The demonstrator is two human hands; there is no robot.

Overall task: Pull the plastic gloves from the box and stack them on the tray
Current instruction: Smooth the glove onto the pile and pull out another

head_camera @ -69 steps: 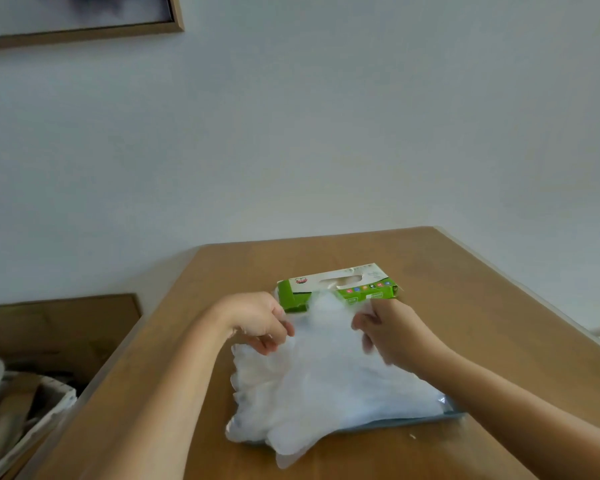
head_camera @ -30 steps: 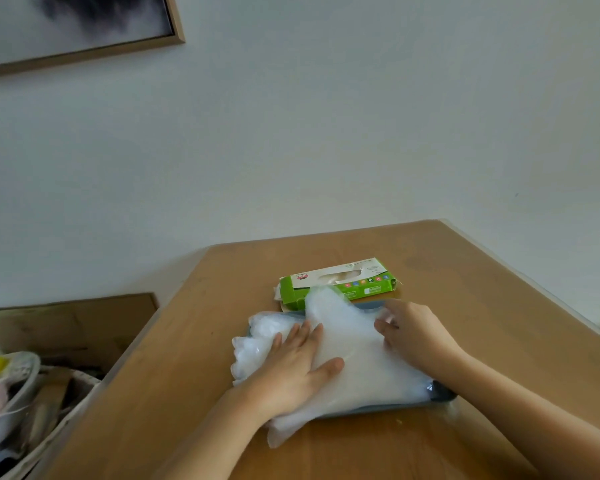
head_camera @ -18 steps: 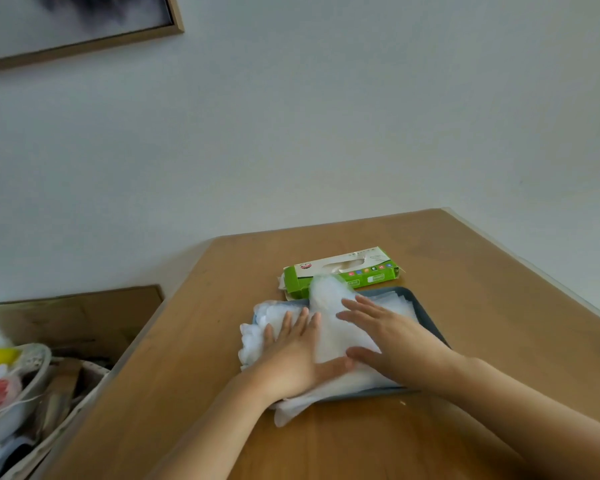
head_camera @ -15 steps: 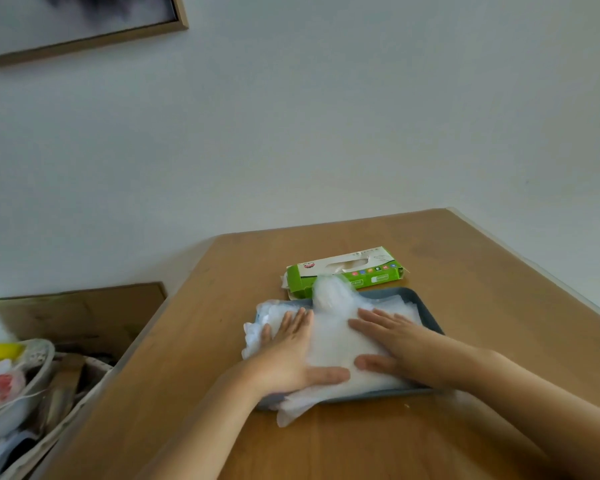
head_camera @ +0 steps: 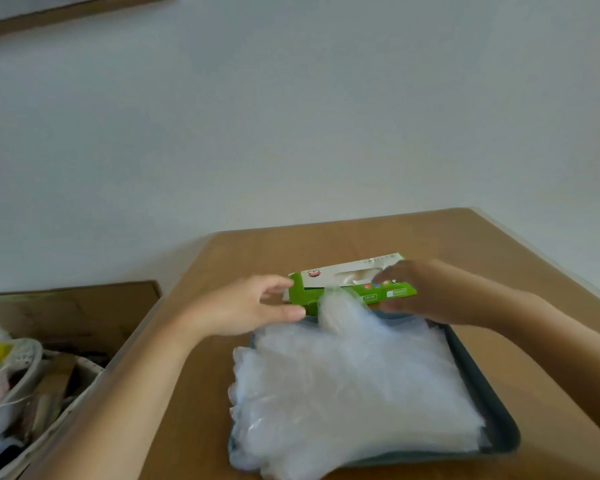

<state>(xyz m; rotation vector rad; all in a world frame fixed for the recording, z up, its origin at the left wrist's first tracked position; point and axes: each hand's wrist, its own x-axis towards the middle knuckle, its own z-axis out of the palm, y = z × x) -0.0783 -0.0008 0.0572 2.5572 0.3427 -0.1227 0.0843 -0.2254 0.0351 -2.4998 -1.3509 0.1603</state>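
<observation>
Filmy translucent plastic gloves, matt dark tray, glossy cardboard box, smooth wooden table.

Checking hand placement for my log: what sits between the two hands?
The green glove box lies between the left hand and the right hand, both near its ends, in the head view.

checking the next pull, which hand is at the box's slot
The right hand, over the top slot of the green box; the left hand only reaches its left end.
</observation>
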